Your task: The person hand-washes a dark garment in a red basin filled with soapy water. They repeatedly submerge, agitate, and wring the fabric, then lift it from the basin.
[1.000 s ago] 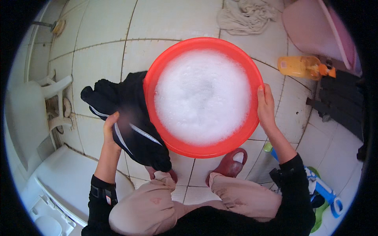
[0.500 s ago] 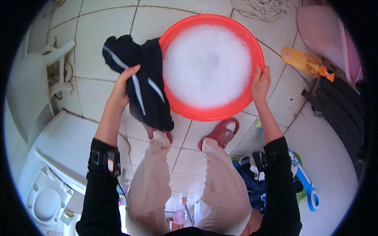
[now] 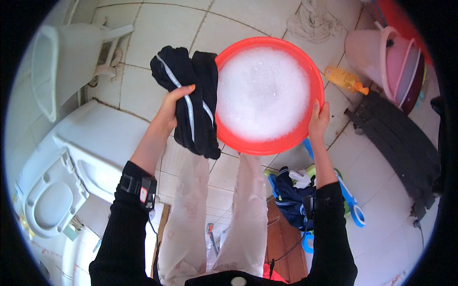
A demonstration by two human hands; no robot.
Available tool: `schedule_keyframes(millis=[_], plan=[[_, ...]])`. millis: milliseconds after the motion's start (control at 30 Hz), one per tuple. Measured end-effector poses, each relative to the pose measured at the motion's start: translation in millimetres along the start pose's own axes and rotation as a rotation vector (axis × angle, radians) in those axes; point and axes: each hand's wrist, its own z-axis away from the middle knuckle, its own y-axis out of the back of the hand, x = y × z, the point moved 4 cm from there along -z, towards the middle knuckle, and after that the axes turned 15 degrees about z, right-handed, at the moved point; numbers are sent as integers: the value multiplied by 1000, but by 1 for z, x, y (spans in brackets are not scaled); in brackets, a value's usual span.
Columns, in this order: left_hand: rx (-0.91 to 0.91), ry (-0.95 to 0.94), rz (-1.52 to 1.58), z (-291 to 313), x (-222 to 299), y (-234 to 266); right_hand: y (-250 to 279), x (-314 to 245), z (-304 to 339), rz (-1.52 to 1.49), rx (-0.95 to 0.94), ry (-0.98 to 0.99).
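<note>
My left hand (image 3: 175, 102) is closed on a bunched black garment (image 3: 186, 117) with pale stripes, thumb on top. The cloth lies against the left rim of a round red basin (image 3: 316, 78). White foam (image 3: 262, 93) fills most of the basin's inside. At the right, my right hand (image 3: 318, 120) grips the basin's rim, its fingers partly hidden. Whether the left fingers also hold the rim under the cloth is hidden. The basin's near edge overlaps my lower legs and hides my feet.
A yellow bottle (image 3: 344, 78) lies right of the basin, near pink buckets (image 3: 365, 57). A grey cloth (image 3: 312, 21) is on the tiles beyond. White chair (image 3: 71, 66) and toilet (image 3: 50, 207) stand left. Dark clothes (image 3: 293, 200) are heaped by my right forearm.
The view has shifted, bringing more of the buckets and toilet into sight. My red slippers no longer show below the basin. Both hands keep their holds on the garment and rim.
</note>
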Motion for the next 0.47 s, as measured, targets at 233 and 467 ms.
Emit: schedule_keyframes(millis=[233, 467], plan=[[114, -123, 280, 189, -9, 17, 125, -125, 31, 10, -97, 178], [257, -438, 787, 356, -92, 62, 183, -264, 65, 60, -280, 652]])
